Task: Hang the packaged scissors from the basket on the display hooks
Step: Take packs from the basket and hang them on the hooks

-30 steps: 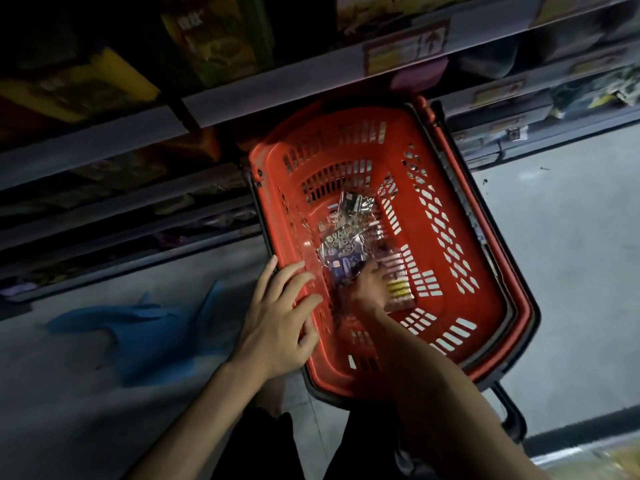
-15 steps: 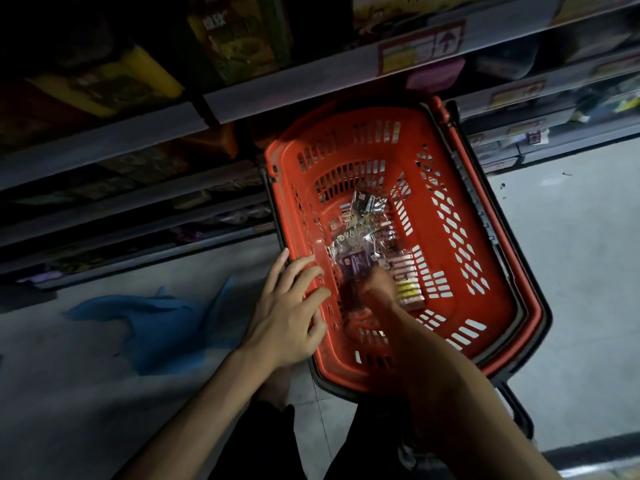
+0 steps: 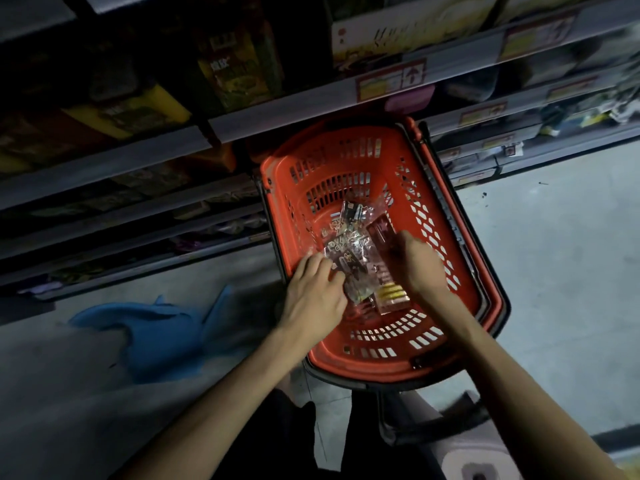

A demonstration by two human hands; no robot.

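Location: a shop, self-service aisle. Evidence follows.

Tiered metal shelves [image 3: 277,116] run across the top of the view. Their front edges carry strips with printed price labels [image 3: 391,79].

Boxed goods [image 3: 239,71] in yellow and green printed cartons stand on the upper tier. The lower tiers hold more stock, too dark to identify.

A red plastic shopping basket [image 3: 381,370] with slotted walls sits on the grey floor [image 3: 554,254], pushed up against the bottom shelf. Inside it lie several retail packets [image 3: 349,251] in clear wrap with printed cards.

Lighting is dim. A blue cloth [image 3: 156,337] lies on the floor left of the basket.
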